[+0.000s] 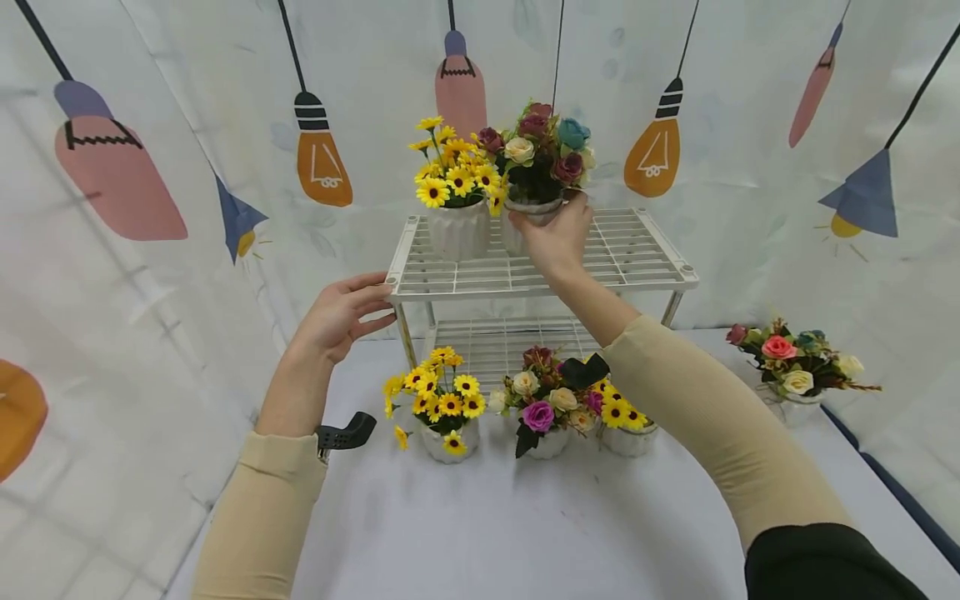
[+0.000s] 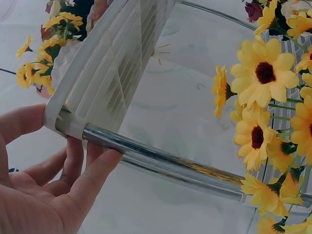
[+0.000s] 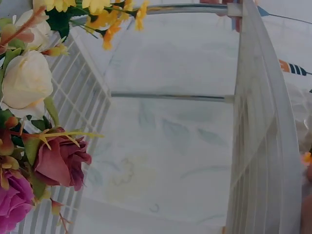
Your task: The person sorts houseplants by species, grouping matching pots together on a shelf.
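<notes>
My right hand (image 1: 555,233) grips a white pot of mixed roses (image 1: 534,154) on the top tier of a white wire rack (image 1: 645,250). Just left of that pot stands another white pot with yellow daisies (image 1: 453,183). My left hand (image 1: 337,312) holds the rack's left front corner; in the left wrist view its fingers (image 2: 73,161) lie about the corner and the metal post (image 2: 146,151). The right wrist view looks between the tiers, and only a sliver of the right hand (image 3: 307,214) shows at its edge.
Before the rack on the white table (image 1: 480,525) stand a yellow daisy pot (image 1: 442,408), a rose pot with a purple bloom (image 1: 547,408) and another daisy pot (image 1: 626,425). Farther right is a pot with a coral rose (image 1: 798,367). A printed curtain (image 1: 225,100) hangs behind.
</notes>
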Action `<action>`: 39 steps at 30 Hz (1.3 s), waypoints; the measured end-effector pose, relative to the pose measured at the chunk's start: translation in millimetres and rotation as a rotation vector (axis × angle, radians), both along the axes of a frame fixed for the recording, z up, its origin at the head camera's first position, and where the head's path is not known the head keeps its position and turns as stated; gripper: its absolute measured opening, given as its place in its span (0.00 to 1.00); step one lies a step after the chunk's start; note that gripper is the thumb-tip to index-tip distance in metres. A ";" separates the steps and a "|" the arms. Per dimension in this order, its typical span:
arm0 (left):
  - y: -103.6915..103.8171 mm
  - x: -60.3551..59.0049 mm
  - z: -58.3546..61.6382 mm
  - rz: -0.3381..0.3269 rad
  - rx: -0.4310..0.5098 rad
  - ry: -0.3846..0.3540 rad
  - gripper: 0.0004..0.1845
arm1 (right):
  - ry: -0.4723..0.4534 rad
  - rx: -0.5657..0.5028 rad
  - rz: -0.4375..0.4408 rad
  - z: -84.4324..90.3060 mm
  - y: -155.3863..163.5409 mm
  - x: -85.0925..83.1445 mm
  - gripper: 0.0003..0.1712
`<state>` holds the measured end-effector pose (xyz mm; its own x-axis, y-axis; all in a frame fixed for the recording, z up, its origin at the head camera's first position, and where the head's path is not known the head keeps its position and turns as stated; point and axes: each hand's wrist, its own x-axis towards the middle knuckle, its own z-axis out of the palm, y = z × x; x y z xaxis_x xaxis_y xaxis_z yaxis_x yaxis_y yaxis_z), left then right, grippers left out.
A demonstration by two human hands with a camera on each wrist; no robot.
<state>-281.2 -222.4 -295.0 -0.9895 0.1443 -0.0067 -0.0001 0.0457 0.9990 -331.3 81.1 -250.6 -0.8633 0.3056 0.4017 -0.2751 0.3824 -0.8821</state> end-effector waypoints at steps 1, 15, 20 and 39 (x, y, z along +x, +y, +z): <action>0.2 0.0 -1.0 0.002 0.001 -0.002 0.34 | -0.011 0.008 0.000 -0.6 -0.3 -0.5 0.54; -4.3 0.9 3.0 0.019 -0.030 0.008 0.34 | -0.075 0.031 0.144 0.0 24.5 11.8 0.52; -3.6 0.1 2.0 0.000 -0.015 0.007 0.34 | -0.080 0.011 0.203 0.5 54.4 35.6 0.48; 1.4 -1.9 -0.4 0.012 -0.046 0.027 0.31 | 0.201 0.119 0.099 -65.3 183.1 127.4 0.13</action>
<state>-283.1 -221.0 -295.4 -0.9911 0.1322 0.0134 0.0258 0.0922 0.9954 -203.9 264.1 -315.8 -0.7860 0.1637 0.5962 -0.4814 0.4430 -0.7563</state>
